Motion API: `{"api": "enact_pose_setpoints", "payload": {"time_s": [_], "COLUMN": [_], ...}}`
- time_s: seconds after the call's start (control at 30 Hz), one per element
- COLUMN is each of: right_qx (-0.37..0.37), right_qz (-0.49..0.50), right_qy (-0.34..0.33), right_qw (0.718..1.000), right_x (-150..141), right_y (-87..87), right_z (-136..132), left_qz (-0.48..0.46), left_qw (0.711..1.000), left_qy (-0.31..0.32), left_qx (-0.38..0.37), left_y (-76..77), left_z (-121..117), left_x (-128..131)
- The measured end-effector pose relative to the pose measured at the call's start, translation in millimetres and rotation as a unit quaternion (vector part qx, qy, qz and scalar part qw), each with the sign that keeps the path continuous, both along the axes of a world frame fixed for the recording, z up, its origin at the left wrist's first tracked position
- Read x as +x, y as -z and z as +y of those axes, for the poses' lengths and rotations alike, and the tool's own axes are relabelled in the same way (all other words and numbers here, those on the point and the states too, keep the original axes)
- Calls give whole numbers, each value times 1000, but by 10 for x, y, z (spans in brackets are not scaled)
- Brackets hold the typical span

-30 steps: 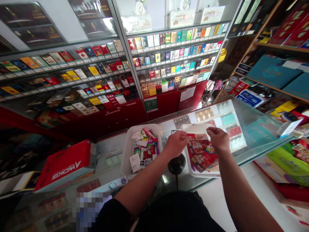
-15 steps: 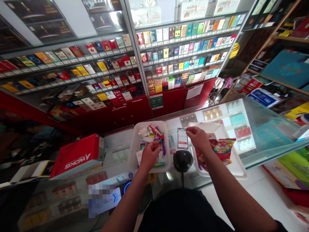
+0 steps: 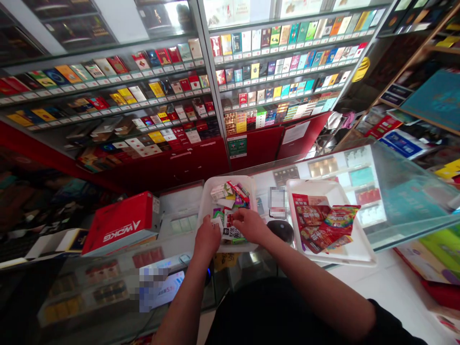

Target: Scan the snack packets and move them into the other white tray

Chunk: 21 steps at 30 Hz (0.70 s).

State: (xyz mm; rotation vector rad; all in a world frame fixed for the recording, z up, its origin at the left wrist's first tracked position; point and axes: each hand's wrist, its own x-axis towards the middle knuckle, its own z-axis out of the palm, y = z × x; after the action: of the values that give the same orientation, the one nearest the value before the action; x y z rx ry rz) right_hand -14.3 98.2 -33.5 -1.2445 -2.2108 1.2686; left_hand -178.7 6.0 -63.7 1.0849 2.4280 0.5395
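Note:
Both of my hands are at the left white plastic bin (image 3: 204,203), which holds a jumble of small packets and boxes. My left hand (image 3: 208,238) is closed on a small white box (image 3: 217,222) at the bin's left side. Opposite it, my right hand (image 3: 253,226) reaches across with curled fingers pinching at a white packet with red and black print (image 3: 229,233); the fingers partly cover it. To the right stands a second white bin (image 3: 361,247). Red snack bags (image 3: 311,223) lie in it, with a rainbow-coloured bag (image 3: 339,219) on top.
Between the bins are a phone (image 3: 278,203) and a black rounded device (image 3: 282,231) on the glass counter (image 3: 398,211). A red box (image 3: 122,218) sits at the left. Behind, shelves (image 3: 143,74) hold rows of small packs.
My hands have left the right bin, the left hand first and then the right, and both are now at the left bin. The rainbow-coloured bag now shows uncovered. The view has shifted slightly.

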Motion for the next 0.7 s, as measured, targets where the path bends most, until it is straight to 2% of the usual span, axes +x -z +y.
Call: {"api": "enact_pose_setpoints", "payload": {"time_s": [0.1,0.27,0.4,0.5,0.7], "right_qx": [12,-3,-15,-47,-115], "right_qz": [-37,-49,-61,-36,13], "right_qy": [-58,-96,-113,-73,54], "right_qw": [998,994,992,996,992], "right_x": [-196,-434,-560,-607,-568], "right_y": [125,385,503,537,521], "right_z": [-127,-200,-180,-164,-115], "left_qz": [-3,30,14,2,-24], "left_qw": [999,991,989,992,999], "left_qy": [-6,24,39,40,-19], "left_qx": [-40,-129,-139,-119,-22], "left_y": [12,-19,-39,-41,-31], "left_z": [-27,-15,2,-16,-74], "left_x": [4,21,2,-28,-43]}}
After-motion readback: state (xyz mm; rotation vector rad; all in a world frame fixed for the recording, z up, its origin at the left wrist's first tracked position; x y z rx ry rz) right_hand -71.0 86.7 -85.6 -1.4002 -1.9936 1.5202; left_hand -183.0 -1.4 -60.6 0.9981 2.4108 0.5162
